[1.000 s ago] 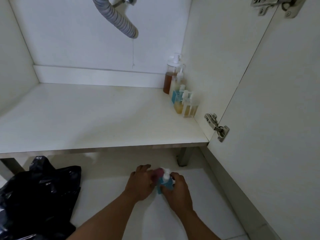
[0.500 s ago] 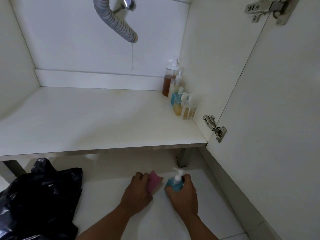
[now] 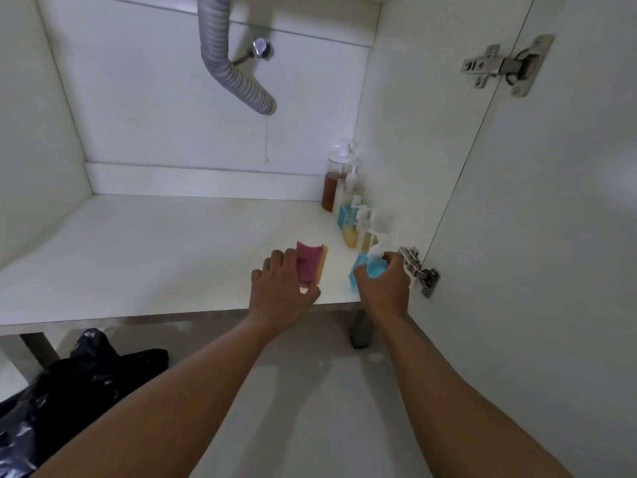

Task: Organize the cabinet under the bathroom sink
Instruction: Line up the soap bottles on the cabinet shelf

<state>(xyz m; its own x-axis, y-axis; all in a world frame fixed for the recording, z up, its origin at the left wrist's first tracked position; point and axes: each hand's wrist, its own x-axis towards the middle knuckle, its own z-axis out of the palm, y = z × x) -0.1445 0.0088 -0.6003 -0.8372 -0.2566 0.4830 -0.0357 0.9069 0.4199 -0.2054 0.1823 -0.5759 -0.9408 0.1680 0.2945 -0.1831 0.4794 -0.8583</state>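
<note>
Restocking the cabinet shelf (image 3: 172, 257): left hand (image 3: 282, 286) holds a pink sponge (image 3: 312, 267) near the front edge, right hand (image 3: 386, 286) grips a blue pump bottle (image 3: 364, 269), likely to stand upright beside the bottle row (image 3: 348, 212)

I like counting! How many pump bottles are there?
6. Five line the shelf's right wall, back to front: brown bottle, tall pale bottle, blue bottle, yellow bottle, amber bottle. The right hand grips a sixth bottle, also blue. They overlap, so another may be hidden.
</note>
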